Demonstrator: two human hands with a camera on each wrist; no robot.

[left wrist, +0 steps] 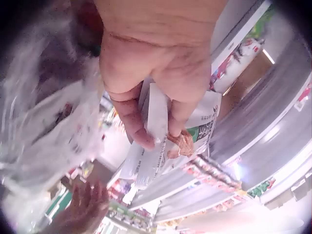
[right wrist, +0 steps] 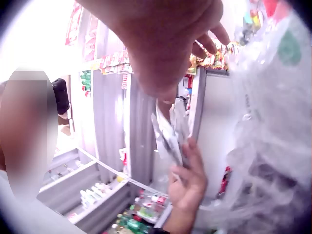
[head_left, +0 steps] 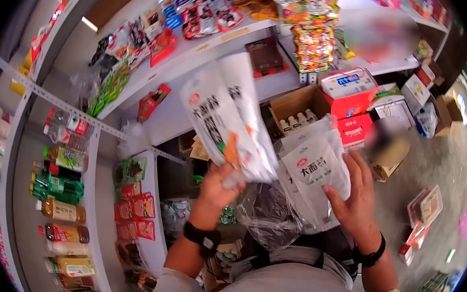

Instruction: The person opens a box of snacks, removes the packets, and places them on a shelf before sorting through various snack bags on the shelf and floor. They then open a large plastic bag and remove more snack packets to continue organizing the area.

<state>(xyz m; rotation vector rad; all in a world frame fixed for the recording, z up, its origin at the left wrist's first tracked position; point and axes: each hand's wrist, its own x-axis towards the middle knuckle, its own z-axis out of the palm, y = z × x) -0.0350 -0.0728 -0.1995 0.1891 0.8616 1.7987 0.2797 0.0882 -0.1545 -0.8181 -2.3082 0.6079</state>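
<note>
My left hand (head_left: 219, 191) grips several white snack packets (head_left: 219, 117) by their lower end, holding them up before the shelves. In the left wrist view, thumb and fingers pinch the packets (left wrist: 158, 117) at the edge. More white packets (head_left: 319, 172) of the same look stand in a clear plastic bag (head_left: 271, 220) at my lap. Beside that bag is my right hand (head_left: 358, 205), its fingers spread and its thumb over the front packet. The right wrist view shows this hand (right wrist: 170, 44) with loose fingers, and the bag (right wrist: 273, 122) to its right.
Shelves (head_left: 208, 45) with snack packs run across the back. Drink bottles (head_left: 64, 209) fill the left shelf. An open cardboard box (head_left: 297, 104) of small bottles and a red box (head_left: 352, 130) stand beyond the bag. Food packs (head_left: 423, 210) lie on the floor at right.
</note>
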